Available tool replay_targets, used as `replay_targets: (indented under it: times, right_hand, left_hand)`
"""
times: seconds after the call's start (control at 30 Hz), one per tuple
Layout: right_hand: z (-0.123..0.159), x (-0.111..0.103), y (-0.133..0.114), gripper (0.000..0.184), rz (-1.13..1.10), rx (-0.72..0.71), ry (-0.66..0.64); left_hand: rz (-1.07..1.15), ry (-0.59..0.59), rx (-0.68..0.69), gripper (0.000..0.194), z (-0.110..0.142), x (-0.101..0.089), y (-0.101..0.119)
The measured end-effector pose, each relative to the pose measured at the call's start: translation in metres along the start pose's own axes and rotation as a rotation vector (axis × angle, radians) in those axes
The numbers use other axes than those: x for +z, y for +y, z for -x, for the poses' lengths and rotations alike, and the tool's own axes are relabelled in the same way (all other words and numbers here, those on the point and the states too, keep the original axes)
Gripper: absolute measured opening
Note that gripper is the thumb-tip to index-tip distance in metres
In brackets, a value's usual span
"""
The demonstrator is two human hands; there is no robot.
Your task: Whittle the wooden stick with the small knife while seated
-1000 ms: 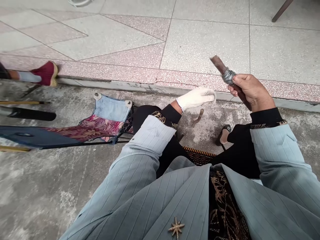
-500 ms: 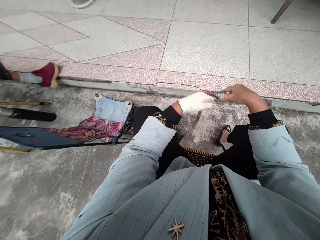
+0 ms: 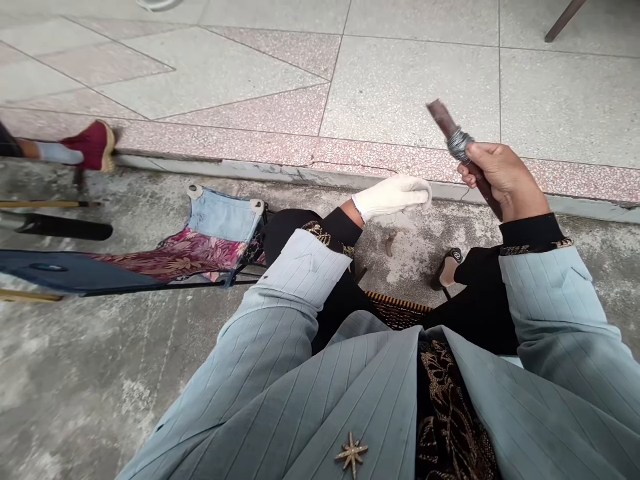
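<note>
My right hand (image 3: 503,179) is shut around a dark brown wooden stick (image 3: 441,117), which tilts up and to the left. A tight coil of grey wire (image 3: 459,145) is wound on the stick just above my fingers. The stick's lower end (image 3: 490,200) shows below my hand. My left hand (image 3: 393,198), in a white cloth glove, hangs a short way left of it, with its fingers together. It touches nothing that I can see and shows nothing in its grip. Below the glove, a small brown stub (image 3: 389,245) sits on the concrete.
A low folding seat (image 3: 220,217) of denim and floral fabric stands to my left. Beyond it, a person's foot in a red shoe (image 3: 95,147) rests by a cracked terrazzo step edge (image 3: 320,163). My sandalled foot (image 3: 449,268) is below my right hand.
My right hand has risen and turned, swinging the stick from nearly level to tilted upward. The gloved left hand has shifted only slightly.
</note>
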State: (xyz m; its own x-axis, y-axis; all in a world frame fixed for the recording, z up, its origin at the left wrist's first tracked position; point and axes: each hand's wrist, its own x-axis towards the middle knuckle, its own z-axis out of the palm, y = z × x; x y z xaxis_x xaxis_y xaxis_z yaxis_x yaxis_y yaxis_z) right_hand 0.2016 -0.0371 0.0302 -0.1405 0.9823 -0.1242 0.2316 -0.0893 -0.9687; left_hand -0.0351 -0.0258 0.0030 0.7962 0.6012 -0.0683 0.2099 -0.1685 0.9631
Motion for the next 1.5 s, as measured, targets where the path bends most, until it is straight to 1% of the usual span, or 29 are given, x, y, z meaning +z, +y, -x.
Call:
replay_targets:
  times: [0.1, 0.17, 0.2, 0.23, 0.3, 0.37, 0.4, 0.43, 0.47, 0.5, 0.53, 0.63, 0.67, 0.7, 0.77, 0.8, 0.87, 0.93, 1.03, 1.1, 1.17, 1.23, 1.37, 1.43, 1.5]
  right_hand:
    - [-0.007, 0.005, 0.005, 0.042, 0.325, 0.076, 0.008]
    - [-0.011, 0.005, 0.008, 0.044, 0.572, 0.118, -0.047]
    - [-0.013, 0.004, 0.009, 0.044, 0.675, 0.138, -0.104]
    - [-0.014, 0.004, 0.011, 0.045, 0.752, 0.162, -0.193]
    - [-0.015, 0.003, 0.013, 0.044, 0.809, 0.221, -0.463]
    - [-0.013, 0.002, 0.013, 0.042, 0.734, 0.261, -0.761]
    - [-0.011, 0.001, 0.011, 0.041, 0.662, 0.261, -0.868]
    - [-0.008, 0.0, 0.008, 0.041, 0.577, 0.244, -0.922]
    - [-0.004, -0.001, 0.005, 0.04, 0.482, 0.216, -0.92]
    - [-0.001, -0.003, 0.002, 0.039, 0.375, 0.178, -0.868]
    - [0.003, -0.004, -0.002, 0.038, 0.254, 0.13, -0.761]
    - [0.008, -0.006, -0.007, 0.039, -0.128, -0.023, -0.352]
    - [0.007, -0.006, -0.007, 0.04, -0.215, -0.05, -0.24]
    - [0.005, -0.006, -0.005, 0.041, -0.264, -0.058, -0.15]
    - [-0.001, -0.004, 0.001, 0.041, -0.259, -0.028, -0.016]
    - [-0.004, -0.003, 0.004, 0.041, -0.208, -0.012, 0.039]
    - [-0.011, -0.003, 0.012, 0.04, -0.006, 0.011, 0.112]
    - [-0.015, -0.004, 0.018, 0.041, 0.284, 0.041, 0.133]
    - [-0.018, -0.005, 0.021, 0.043, 0.67, 0.11, 0.072]
    - [-0.019, -0.005, 0.021, 0.043, 0.835, 0.134, -0.021]
    - [-0.019, -0.006, 0.02, 0.044, 0.936, 0.141, -0.139]
    - [-0.018, -0.006, 0.019, 0.044, 0.962, 0.153, -0.299]
    - [-0.013, -0.005, 0.014, 0.042, 0.878, 0.207, -0.664]
    - [-0.008, -0.005, 0.009, 0.039, 0.803, 0.205, -0.773]
    - [-0.001, -0.005, 0.002, 0.036, 0.671, 0.165, -0.808]
  left_hand:
    - [-0.159, -0.038, 0.027, 0.021, 0.001, 0.0, 0.002]
    - [-0.277, -0.032, 0.045, 0.022, 0.001, -0.002, 0.002]
    - [-0.33, -0.034, 0.052, 0.021, 0.001, -0.003, 0.002]
    - [-0.371, -0.044, 0.058, 0.021, 0.001, -0.005, 0.001]
    - [-0.41, -0.082, 0.067, 0.022, 0.001, -0.006, 0.0]
    - [-0.394, -0.127, 0.067, 0.02, 0.002, -0.007, -0.001]
    - [-0.362, -0.142, 0.062, 0.019, 0.002, -0.008, 0.0]
    - [-0.315, -0.149, 0.055, 0.018, 0.002, -0.008, 0.0]
    - [-0.255, -0.146, 0.045, 0.018, 0.002, -0.008, 0.001]
    - [-0.185, -0.127, 0.035, 0.019, 0.002, -0.008, 0.001]
    - [-0.113, -0.09, 0.026, 0.02, 0.001, -0.008, 0.001]
    - [0.056, 0.037, 0.012, 0.024, -0.002, -0.005, -0.002]
    - [0.084, 0.047, 0.012, 0.024, -0.003, -0.003, -0.003]
    - [0.091, 0.033, 0.013, 0.023, -0.004, -0.002, -0.005]
    - [0.055, -0.04, 0.006, 0.022, -0.003, 0.002, -0.006]
    - [0.019, -0.075, 0.001, 0.022, -0.002, 0.003, -0.005]
    - [-0.072, -0.111, -0.003, 0.023, 0.0, 0.003, -0.002]
    - [-0.156, -0.106, 0.015, 0.023, 0.002, 0.002, 0.003]
    - [-0.24, -0.089, 0.062, 0.025, 0.002, -0.001, 0.007]
    - [-0.267, -0.062, 0.078, 0.026, 0.002, -0.003, 0.006]
    - [-0.275, -0.016, 0.078, 0.026, 0.002, -0.005, 0.002]
    - [-0.279, 0.018, 0.071, 0.026, 0.002, -0.007, -0.002]
    - [-0.288, 0.062, 0.076, 0.025, 0.002, -0.012, -0.008]
    - [-0.264, 0.074, 0.074, 0.025, 0.002, -0.013, -0.01]
    - [-0.207, 0.075, 0.062, 0.023, 0.0, -0.013, -0.011]
